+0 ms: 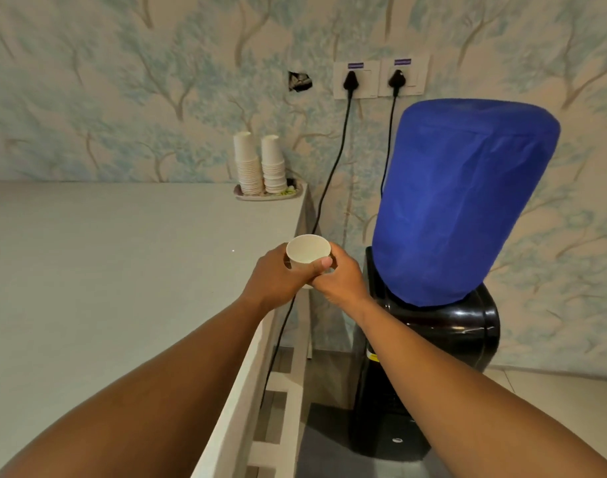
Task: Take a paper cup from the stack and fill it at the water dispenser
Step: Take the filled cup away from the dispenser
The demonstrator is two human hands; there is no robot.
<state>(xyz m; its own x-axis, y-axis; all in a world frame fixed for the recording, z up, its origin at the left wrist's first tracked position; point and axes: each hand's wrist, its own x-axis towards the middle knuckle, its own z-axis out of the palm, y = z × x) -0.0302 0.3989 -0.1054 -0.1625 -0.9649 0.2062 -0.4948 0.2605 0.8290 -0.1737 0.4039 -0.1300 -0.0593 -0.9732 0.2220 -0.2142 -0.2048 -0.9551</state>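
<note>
A: Why are both hands on that one paper cup (308, 252)?

B: My guess is steadying. The left hand (278, 276) wraps its side with the fingers (321, 264) closed on the wall, thumb across the front. The right hand (340, 281) closes in from the other side, fingers curled behind the cup and mostly hidden, so I can't say how firmly it grips. A thin empty cup crushes easily, which may explain the light two-sided hold.

A: And where is the cup?

B: Held mouth-up in the air, just past the right edge of the table (123, 270), between that edge and the water dispenser (433, 339). It looks empty.

A: So the filling isn't done?

B: Not yet, I'd say. The cup sits above the dispenser's dark body, and the taps aren't visible from here.

A: The stacks?

B: Two stacks of cups (260, 165) stand upside down on a small tray (247, 195) at the far right corner of the table, presumably kept within reach of the dispenser.

A: Any writing?

B: None legible. The blue cover (467, 201) over the bottle is plain. Purple strips top the wall sockets (379, 79), and a small yellow mark on the dispenser is too small to read.
</note>
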